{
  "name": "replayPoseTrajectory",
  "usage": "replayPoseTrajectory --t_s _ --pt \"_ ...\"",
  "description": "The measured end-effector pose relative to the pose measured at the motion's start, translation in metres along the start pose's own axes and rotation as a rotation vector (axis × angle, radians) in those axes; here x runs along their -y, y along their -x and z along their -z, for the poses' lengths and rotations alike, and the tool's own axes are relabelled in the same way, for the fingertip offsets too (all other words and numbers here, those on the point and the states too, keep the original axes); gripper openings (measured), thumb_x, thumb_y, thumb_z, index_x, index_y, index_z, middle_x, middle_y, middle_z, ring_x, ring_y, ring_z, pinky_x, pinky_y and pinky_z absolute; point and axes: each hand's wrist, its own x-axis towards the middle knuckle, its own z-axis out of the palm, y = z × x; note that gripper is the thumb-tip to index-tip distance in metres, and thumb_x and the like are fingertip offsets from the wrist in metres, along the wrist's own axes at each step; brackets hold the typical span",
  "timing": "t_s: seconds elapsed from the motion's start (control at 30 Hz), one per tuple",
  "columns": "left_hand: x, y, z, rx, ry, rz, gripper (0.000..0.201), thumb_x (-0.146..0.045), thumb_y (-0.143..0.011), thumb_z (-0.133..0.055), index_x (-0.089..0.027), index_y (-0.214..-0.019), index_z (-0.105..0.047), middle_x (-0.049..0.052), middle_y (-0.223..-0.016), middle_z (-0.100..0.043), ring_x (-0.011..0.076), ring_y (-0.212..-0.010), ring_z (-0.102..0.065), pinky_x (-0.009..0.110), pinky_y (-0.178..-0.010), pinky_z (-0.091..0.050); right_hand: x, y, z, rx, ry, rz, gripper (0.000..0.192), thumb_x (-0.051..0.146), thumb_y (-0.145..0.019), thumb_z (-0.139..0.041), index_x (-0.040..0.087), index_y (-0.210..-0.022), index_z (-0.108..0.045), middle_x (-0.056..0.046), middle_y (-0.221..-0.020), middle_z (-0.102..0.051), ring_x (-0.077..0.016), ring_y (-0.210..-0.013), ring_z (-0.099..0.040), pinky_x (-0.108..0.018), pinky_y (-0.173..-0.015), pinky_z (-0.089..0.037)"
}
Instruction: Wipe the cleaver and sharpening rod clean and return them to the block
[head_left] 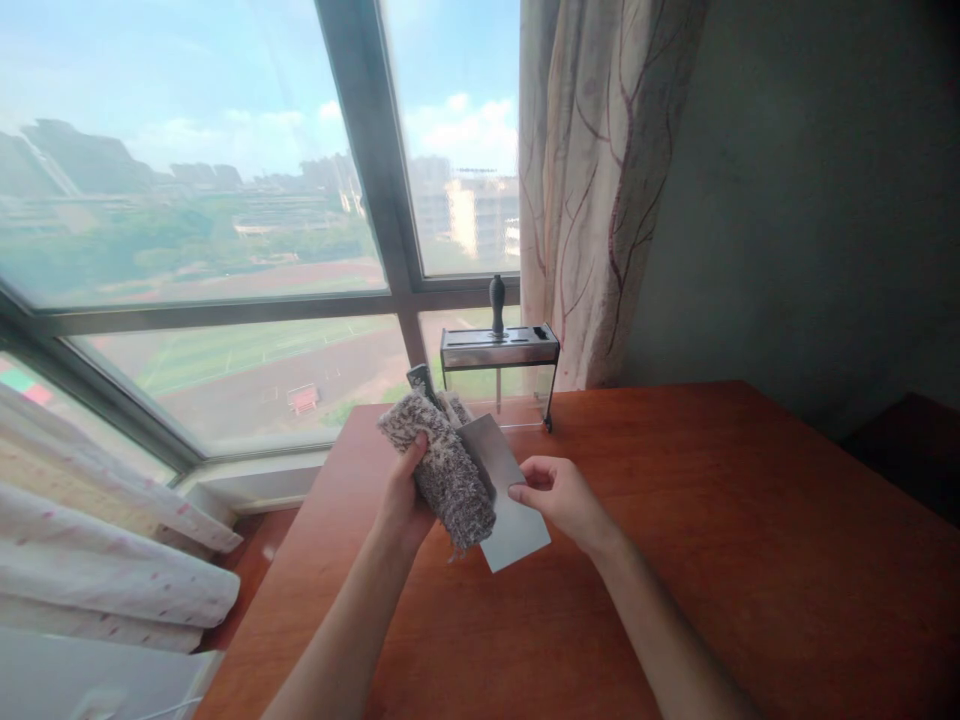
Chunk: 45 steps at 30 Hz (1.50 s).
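Metal-topped box (500,348) beyond left hand (406,495) tight around cloth (450,475), right hand (561,495) pinching sheet (508,512)

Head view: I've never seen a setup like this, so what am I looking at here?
There is no machine: these are a person's bare hands, seen from a camera on their head looking forward and down. The left hand grips a shaggy grey cloth against a broad, flat blade, probably a cleaver's; a dark handle shows beyond the cloth. The right hand pinches the blade's edge. At the far side of the reddish-brown table stands a clear-sided, metal-topped holder with a black handle rising from its top.
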Motion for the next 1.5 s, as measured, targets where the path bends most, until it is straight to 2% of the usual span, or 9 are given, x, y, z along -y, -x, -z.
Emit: replayPoseTrajectory --t_s 0.17,0.33,0.43,0.6,0.8,1.03,1.13,1.27,1.5 --pt "0.023 0.003 -0.002 0.096 -0.049 0.072 0.048 -0.051 -0.07 -0.072 -0.018 -0.105 -0.063 0.009 -0.09 -0.073 0.0269 -0.085 -0.069 0.038 -0.078 -0.055 -0.001 -0.001 -0.002 -0.073 0.038 0.038 0.016 0.031 -0.066 -0.077 0.017 -0.07 -0.068 -0.003 -0.069 -0.071 -0.0186 -0.063 -0.064 -0.029 -0.06 -0.048" --pt "0.035 0.012 -0.004 0.27 -0.21 0.065 0.065 -0.035 -0.059 -0.083 -0.016 -0.116 -0.059 0.011 -0.091 -0.073 0.0284 -0.086 -0.069 0.039 -0.081 -0.053 0.001 -0.001 0.002 -0.112 -0.006 0.075 0.022 0.034 -0.065 -0.079 0.017 -0.072 -0.069 -0.004 -0.07 -0.071 -0.0195 -0.064 -0.064 -0.029 -0.061 -0.049" --pt "0.038 0.016 -0.009 0.298 -0.264 0.049 0.068 -0.028 -0.054 -0.086 -0.013 -0.116 -0.06 0.013 -0.091 -0.074 0.0298 -0.086 -0.069 0.04 -0.083 -0.052 0.002 -0.002 0.006 -0.119 -0.03 0.081 0.026 0.038 -0.064 -0.08 0.016 -0.073 -0.068 -0.004 -0.069 -0.071 -0.0196 -0.066 -0.064 -0.029 -0.063 -0.049" --pt "0.038 0.018 -0.016 0.23 -0.231 0.02 0.065 -0.024 -0.056 -0.084 -0.014 -0.116 -0.06 0.011 -0.089 -0.074 0.0294 -0.085 -0.07 0.039 -0.082 -0.053 0.001 0.0 0.008 -0.103 -0.031 0.07 0.026 0.036 -0.065 -0.08 0.015 -0.074 -0.068 -0.004 -0.071 -0.071 -0.0187 -0.068 -0.063 -0.028 -0.064 -0.048" --pt "0.018 0.009 -0.006 0.019 -0.078 0.069 0.036 -0.036 -0.07 -0.074 -0.013 -0.097 -0.066 0.009 -0.083 -0.074 0.0259 -0.082 -0.071 0.036 -0.079 -0.056 -0.001 0.005 0.001 -0.021 -0.049 0.03 0.019 0.031 -0.068 -0.078 0.016 -0.074 -0.068 -0.004 -0.074 -0.071 -0.017 -0.067 -0.063 -0.027 -0.063 -0.047" --pt "-0.002 0.002 -0.002 -0.08 0.042 -0.065 0.023 -0.034 -0.078 -0.067 -0.016 -0.092 -0.067 0.006 -0.08 -0.074 0.0231 -0.08 -0.071 0.033 -0.078 -0.058 0.001 0.009 -0.001 0.027 -0.114 -0.008 0.018 0.028 -0.067 -0.078 0.016 -0.073 -0.068 -0.003 -0.074 -0.07 -0.0152 -0.066 -0.061 -0.025 -0.062 -0.046" --pt "-0.006 0.001 -0.001 -0.092 0.072 -0.123 0.023 -0.032 -0.078 -0.066 -0.016 -0.096 -0.067 0.005 -0.079 -0.074 0.0228 -0.08 -0.071 0.032 -0.078 -0.058 0.002 0.011 0.003 0.025 -0.122 -0.011 0.016 0.026 -0.067 -0.078 0.016 -0.073 -0.068 -0.002 -0.073 -0.07 -0.0148 -0.066 -0.061 -0.025 -0.062 -0.045" --pt "-0.011 -0.003 0.006 -0.071 0.087 -0.153 0.025 -0.03 -0.078 -0.067 -0.016 -0.099 -0.066 0.006 -0.083 -0.075 0.0236 -0.083 -0.071 0.033 -0.08 -0.058 0.004 0.01 0.009 -0.049 -0.118 0.025 0.015 0.028 -0.069 -0.076 0.016 -0.073 -0.068 -0.002 -0.073 -0.069 -0.0142 -0.065 -0.059 -0.024 -0.061 -0.044" --pt "-0.014 -0.005 0.013 0.005 0.051 -0.021 0.017 -0.027 -0.08 -0.063 -0.014 -0.089 -0.067 0.009 -0.081 -0.075 0.026 -0.086 -0.071 0.036 -0.082 -0.057 0.004 0.008 0.016 -0.126 -0.146 0.096 0.018 0.03 -0.067 -0.079 0.017 -0.075 -0.068 -0.002 -0.074 -0.069 -0.0148 -0.067 -0.059 -0.025 -0.064 -0.044"
